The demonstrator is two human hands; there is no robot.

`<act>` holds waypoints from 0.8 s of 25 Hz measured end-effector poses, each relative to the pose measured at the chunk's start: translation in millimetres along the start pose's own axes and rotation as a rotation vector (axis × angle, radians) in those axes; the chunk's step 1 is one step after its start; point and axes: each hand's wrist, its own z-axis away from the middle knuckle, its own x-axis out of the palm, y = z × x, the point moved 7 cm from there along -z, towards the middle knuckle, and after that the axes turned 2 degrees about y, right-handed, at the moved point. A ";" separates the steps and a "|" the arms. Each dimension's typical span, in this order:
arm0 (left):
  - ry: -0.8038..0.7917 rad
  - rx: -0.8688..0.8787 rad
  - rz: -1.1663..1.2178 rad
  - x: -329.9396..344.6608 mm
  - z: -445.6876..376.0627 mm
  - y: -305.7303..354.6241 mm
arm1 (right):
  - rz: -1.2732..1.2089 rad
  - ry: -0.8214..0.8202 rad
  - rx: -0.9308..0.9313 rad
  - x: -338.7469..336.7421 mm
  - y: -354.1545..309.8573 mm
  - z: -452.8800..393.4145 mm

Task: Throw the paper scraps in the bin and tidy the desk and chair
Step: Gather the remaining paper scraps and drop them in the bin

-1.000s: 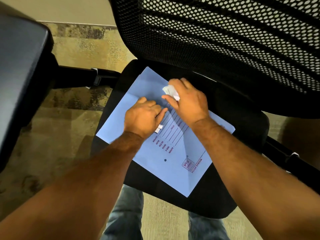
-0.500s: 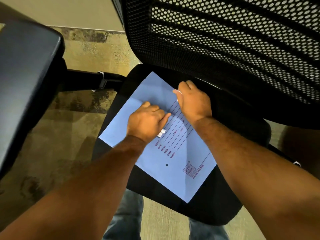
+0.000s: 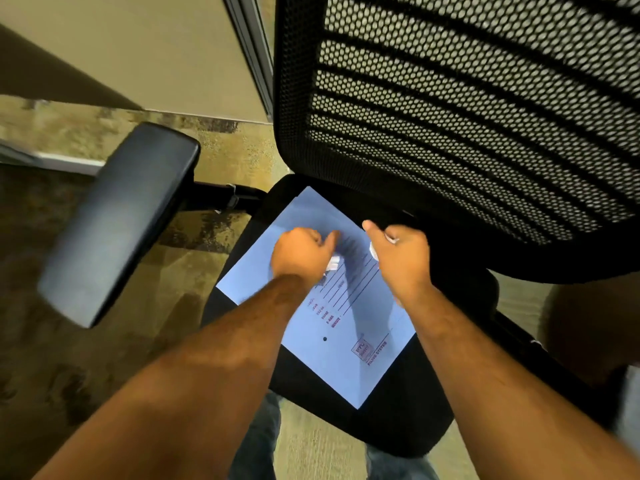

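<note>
A light blue file folder (image 3: 346,344) with red print lies flat on the black chair seat (image 3: 408,417). My left hand (image 3: 301,254) is fisted above the folder's upper half, with white paper scraps (image 3: 333,263) showing at its fingers. My right hand (image 3: 401,258) hovers beside it near the seat's back, closed around more white scraps (image 3: 374,249) that peek out under the palm. The two hands are a short gap apart. The frame is blurred by motion.
The chair's mesh backrest (image 3: 467,116) rises close behind the hands. A padded black armrest (image 3: 121,216) sticks out at the left. Patterned carpet (image 3: 69,358) surrounds the chair, and a beige wall (image 3: 156,53) stands behind. My jeans (image 3: 256,445) show below the seat.
Both hands have lifted off the folder and drawn slightly apart, each closing on white scraps. The view has pulled back and tilted, showing more of the armrest and wall.
</note>
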 end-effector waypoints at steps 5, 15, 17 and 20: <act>0.045 -0.212 0.509 -41.6 37.2 44.1 | -0.386 0.007 0.208 -41.3 -59.0 59.6; 0.322 -0.440 0.842 -158.9 168.7 75.6 | -0.407 -0.231 0.076 -97.0 -188.6 138.3; 0.412 -0.474 0.900 -183.8 191.9 61.1 | -0.358 -0.333 0.026 -94.9 -210.0 158.2; 0.451 -0.524 0.962 -209.7 219.1 40.5 | -0.295 -0.420 0.016 -84.5 -222.9 182.9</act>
